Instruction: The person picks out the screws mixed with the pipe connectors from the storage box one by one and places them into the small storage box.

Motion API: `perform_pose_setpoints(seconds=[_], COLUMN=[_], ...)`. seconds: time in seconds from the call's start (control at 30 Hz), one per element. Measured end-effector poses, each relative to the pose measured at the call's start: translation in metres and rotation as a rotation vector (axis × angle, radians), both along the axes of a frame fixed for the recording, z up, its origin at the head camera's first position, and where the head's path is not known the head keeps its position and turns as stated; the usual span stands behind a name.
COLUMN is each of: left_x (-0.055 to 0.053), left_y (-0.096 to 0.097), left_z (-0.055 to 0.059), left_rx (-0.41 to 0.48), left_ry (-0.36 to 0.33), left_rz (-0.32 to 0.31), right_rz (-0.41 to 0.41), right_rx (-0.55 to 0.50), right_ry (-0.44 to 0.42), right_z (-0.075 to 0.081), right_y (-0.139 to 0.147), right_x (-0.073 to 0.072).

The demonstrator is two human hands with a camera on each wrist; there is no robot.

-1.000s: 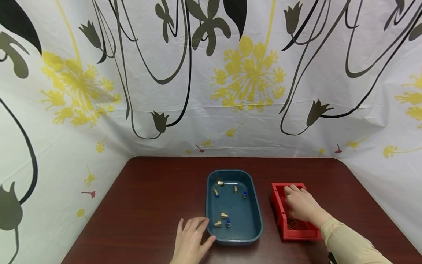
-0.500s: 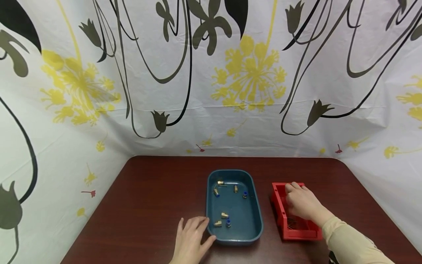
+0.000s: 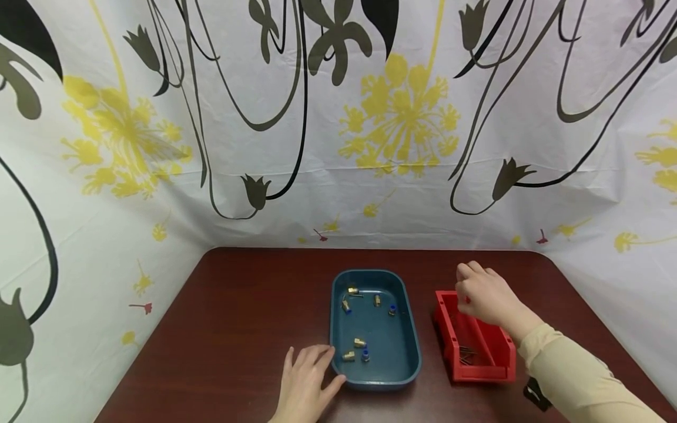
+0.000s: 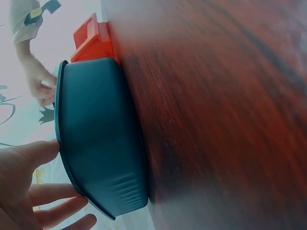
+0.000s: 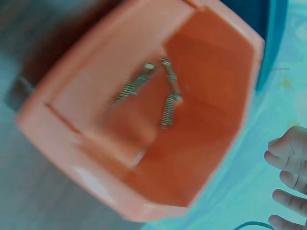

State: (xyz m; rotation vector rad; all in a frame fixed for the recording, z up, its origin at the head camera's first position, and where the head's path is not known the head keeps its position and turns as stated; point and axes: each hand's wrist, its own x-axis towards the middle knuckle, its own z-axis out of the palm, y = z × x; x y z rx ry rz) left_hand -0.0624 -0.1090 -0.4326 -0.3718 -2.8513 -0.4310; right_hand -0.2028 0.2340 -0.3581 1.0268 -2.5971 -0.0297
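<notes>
My left hand (image 3: 305,382) rests at the near left corner of a blue tray (image 3: 415,358), its fingertips and thumb touching the rim; in the left wrist view its fingers (image 4: 43,152) meet the tray's edge. Several small brass fittings (image 3: 359,342), some with blue collars, lie in the tray. Over the far end of a red bin (image 3: 483,374) hovers my right hand (image 3: 486,294), fingers bent and thumb close to the index finger. Whether it pinches anything, I cannot tell. Several threaded screws (image 5: 134,86) lie in the bin.
The bin stands to the right of the tray on a dark red-brown table (image 3: 254,311). A white cloth (image 3: 317,147) with a flower print hangs behind the table and along its sides. A black device (image 3: 536,393) sits under the right wrist.
My right hand has risen out of the bin and moved toward its far end, uncovering more of the inside. The left hand and the tray have stayed in place.
</notes>
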Motion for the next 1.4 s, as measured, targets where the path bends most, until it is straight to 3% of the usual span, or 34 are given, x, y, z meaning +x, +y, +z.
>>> perform_pose_setpoints(seconds=[0.3, 0.63, 0.87, 1.4], left_x=[0.0, 0.0, 0.0, 0.001], left_y=[0.0, -0.002, -0.002, -0.001], left_z=[0.0, 0.0, 0.001, 0.0], left_rx=[0.008, 0.017, 0.025, 0.028], left_ry=[0.015, 0.015, 0.013, 0.011], left_rz=[-0.003, -0.002, -0.006, -0.007], right_rz=[0.068, 0.092, 0.131, 0.151], right_rx=[-0.03, -0.009, -0.022, 0.009], right_ry=[0.087, 0.083, 0.056, 0.011], right_z=[0.03, 0.054, 0.053, 0.034], right_y=[-0.021, -0.062, -0.092, -0.139], right_x=[-0.012, -0.018, -0.018, -0.022])
